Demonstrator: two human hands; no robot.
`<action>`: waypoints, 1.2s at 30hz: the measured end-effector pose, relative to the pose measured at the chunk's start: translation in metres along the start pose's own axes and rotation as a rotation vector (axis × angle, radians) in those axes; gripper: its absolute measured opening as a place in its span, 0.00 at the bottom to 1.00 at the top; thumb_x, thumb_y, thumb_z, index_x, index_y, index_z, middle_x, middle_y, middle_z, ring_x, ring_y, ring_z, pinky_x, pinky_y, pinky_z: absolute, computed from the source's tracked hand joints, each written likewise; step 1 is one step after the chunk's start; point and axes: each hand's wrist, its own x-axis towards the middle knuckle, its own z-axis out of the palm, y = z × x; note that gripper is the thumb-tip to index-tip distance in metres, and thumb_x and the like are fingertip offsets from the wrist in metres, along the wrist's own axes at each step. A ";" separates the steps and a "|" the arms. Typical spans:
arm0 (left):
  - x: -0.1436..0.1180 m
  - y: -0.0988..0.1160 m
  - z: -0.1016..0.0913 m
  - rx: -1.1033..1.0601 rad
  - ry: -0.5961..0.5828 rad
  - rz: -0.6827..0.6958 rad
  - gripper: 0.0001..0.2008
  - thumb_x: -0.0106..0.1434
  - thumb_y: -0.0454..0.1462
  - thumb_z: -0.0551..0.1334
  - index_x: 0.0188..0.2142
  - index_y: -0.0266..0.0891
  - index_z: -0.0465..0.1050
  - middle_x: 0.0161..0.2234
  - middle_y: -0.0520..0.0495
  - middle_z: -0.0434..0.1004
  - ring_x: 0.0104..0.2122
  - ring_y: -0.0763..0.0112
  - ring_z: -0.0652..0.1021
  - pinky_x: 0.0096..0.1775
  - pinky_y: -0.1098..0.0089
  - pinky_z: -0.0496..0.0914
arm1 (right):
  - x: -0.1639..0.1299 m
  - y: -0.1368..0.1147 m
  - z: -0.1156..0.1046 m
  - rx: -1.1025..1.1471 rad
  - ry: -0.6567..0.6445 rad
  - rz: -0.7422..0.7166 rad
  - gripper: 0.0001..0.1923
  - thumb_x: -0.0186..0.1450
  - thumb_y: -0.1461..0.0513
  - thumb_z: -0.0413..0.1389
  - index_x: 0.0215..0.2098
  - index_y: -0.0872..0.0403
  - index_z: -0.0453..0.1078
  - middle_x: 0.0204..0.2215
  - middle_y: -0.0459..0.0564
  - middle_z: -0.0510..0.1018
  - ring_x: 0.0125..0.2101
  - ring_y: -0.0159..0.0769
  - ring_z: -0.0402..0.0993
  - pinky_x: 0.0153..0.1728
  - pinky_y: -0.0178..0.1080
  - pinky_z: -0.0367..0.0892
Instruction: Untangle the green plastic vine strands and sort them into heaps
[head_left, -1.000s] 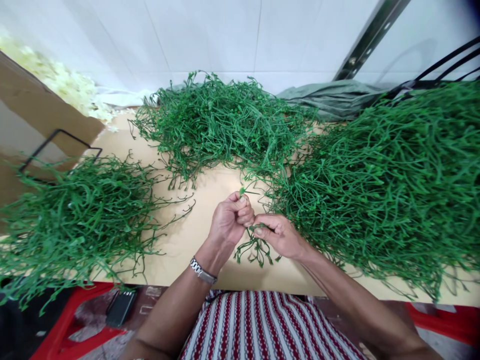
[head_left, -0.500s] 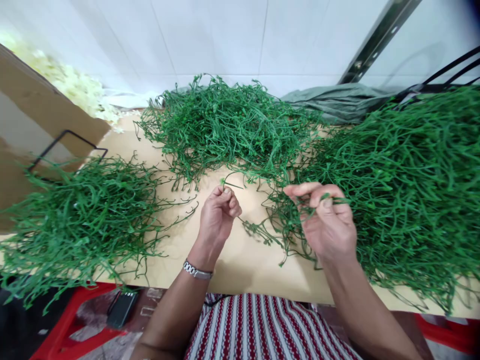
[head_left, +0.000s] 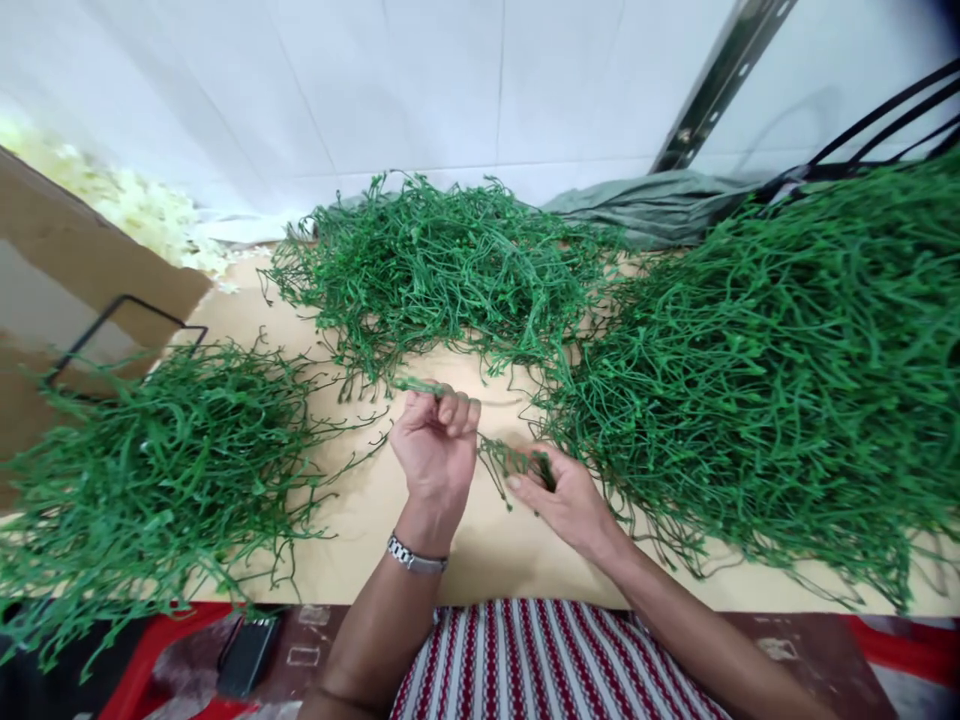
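Observation:
My left hand (head_left: pixel 439 435), with a metal watch on its wrist, is closed around a green plastic stem (head_left: pixel 416 384) whose tip pokes out to the left above the table. To its right, lower down, my right hand (head_left: pixel 559 490) has its thumb and fingers closed on several green stems (head_left: pixel 510 458) lying near the table surface. Behind both hands is a heap of green artificial stems (head_left: pixel 450 260). A larger heap (head_left: pixel 765 390) rises on the right, and another pile (head_left: pixel 187 450) spreads on the left.
The pale table (head_left: pixel 517 570) stands against a white wall (head_left: pixel 435 90). At the left are a cardboard box (head_left: pixel 97 230), a bent black wire frame (head_left: pixel 127 300) and pale yellow flowers (head_left: pixel 127 200). A dark green cloth (head_left: pixel 645 205) lies behind. Below is a black box-like object (head_left: pixel 249 655).
My right hand has moved down and left, from beside the right heap to the loose stems on the table. My left hand has turned, its stem now pointing left. The view has shifted slightly.

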 end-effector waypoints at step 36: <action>-0.035 0.024 -0.022 1.546 -0.489 0.233 0.09 0.54 0.30 0.59 0.32 0.42 0.76 0.30 0.45 0.72 0.32 0.65 0.71 0.38 0.68 0.61 | 0.009 -0.009 -0.021 -0.892 -0.005 -0.675 0.10 0.55 0.72 0.47 0.28 0.55 0.66 0.23 0.47 0.68 0.25 0.32 0.65 0.25 0.33 0.57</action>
